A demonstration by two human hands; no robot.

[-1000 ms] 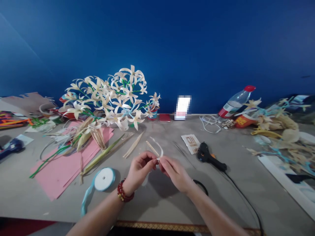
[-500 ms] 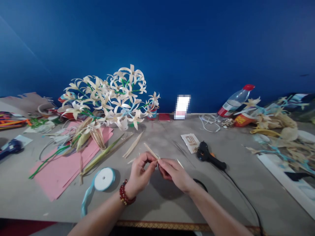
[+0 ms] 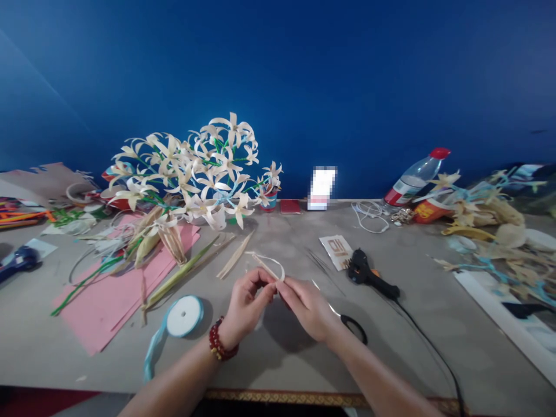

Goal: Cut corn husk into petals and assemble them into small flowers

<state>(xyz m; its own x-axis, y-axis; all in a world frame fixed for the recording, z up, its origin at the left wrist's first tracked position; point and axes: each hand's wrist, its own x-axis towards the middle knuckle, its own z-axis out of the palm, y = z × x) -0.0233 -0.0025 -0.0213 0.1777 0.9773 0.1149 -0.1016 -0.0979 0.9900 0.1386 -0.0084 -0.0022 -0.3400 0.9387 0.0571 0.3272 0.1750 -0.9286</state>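
Note:
Over the middle of the table, my left hand (image 3: pixel 247 302), with a red bead bracelet on its wrist, pinches the end of a thin pale strip (image 3: pixel 282 268). My right hand (image 3: pixel 307 308) is closed on the same strip close to those fingertips. The strip curves up and away from both hands, and its held end is hidden by my fingers. A straight pale piece (image 3: pixel 266 265) shows just beyond the left fingers. Scissors (image 3: pixel 355 328) with a black handle lie partly hidden beneath my right wrist. Flat pale husk strips (image 3: pixel 235 256) rest beyond my left hand.
Left are a ribbon roll (image 3: pixel 185 316), pink sheets (image 3: pixel 96 315) and a bunch of cream handmade flowers (image 3: pixel 212 179). Right lie a black glue gun (image 3: pixel 372 279) with its cord, thin wires (image 3: pixel 320 263) and a white packet (image 3: pixel 334 251). A bottle (image 3: pixel 412 179) leans against the wall.
Both hands stay close together while the strip goes from a raised curve to mostly hidden, then curves up again. My right hand has shifted slightly, and more of the scissors shows.

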